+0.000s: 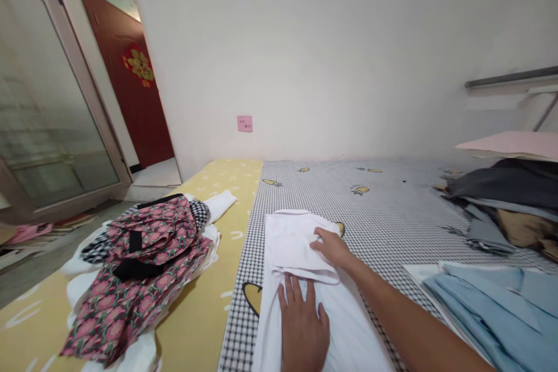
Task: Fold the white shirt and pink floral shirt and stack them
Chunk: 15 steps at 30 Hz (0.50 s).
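Observation:
A long white garment (349,325) lies lengthwise on the checked cloth, its far end folded back over itself as a flap (292,244). My left hand (304,322) is flat on the garment just below the flap's near edge, fingers stretched out and fingertips at that edge. Reaching in from the right, my right hand (332,247) rests on top of the flap near its right side. Its visible fingers are slightly bent and apart, with no cloth seen pinched between them. The near end of the garment runs out of view at the bottom.
On the yellow cloth (196,302) to the left is a heap with a pink floral garment (143,296) over white clothes. Folded light blue clothes (488,302) lie at right, with a stack of dark clothes (510,186) behind. A white wall (326,70) bounds the back.

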Each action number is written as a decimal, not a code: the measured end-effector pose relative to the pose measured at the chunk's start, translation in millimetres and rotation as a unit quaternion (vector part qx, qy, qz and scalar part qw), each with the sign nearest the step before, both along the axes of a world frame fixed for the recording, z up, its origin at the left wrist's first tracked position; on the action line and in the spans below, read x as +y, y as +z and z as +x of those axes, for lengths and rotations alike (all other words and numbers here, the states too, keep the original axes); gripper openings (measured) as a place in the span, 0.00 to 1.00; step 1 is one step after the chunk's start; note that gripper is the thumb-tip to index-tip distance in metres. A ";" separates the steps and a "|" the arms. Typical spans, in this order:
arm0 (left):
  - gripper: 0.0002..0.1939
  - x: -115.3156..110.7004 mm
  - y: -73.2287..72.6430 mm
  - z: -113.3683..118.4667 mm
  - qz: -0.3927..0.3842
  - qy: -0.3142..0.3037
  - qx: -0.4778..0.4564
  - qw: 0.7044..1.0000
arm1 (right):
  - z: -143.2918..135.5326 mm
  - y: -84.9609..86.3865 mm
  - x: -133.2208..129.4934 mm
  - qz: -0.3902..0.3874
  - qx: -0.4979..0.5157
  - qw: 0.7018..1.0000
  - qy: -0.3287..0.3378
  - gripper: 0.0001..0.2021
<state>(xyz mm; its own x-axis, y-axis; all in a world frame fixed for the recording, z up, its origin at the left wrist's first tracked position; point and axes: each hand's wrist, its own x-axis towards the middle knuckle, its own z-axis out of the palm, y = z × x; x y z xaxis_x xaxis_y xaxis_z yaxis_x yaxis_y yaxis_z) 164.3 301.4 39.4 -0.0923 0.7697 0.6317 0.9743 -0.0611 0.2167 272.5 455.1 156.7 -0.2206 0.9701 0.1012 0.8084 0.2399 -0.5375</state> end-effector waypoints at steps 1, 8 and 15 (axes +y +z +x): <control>0.27 0.0 0.0 0.3 0.003 0.000 -0.001 1.000 | -1.8 4.3 -0.1 0.029 0.020 0.999 0.009 0.10; 0.27 1.6 2.6 -0.3 -0.011 -0.007 -0.023 1.000 | 9.4 3.2 7.6 0.097 0.073 0.987 -0.105 0.33; 0.26 2.0 3.3 -1.1 -0.038 -0.003 0.001 0.999 | -5.4 -17.7 -67.8 0.128 0.152 0.980 -0.013 0.22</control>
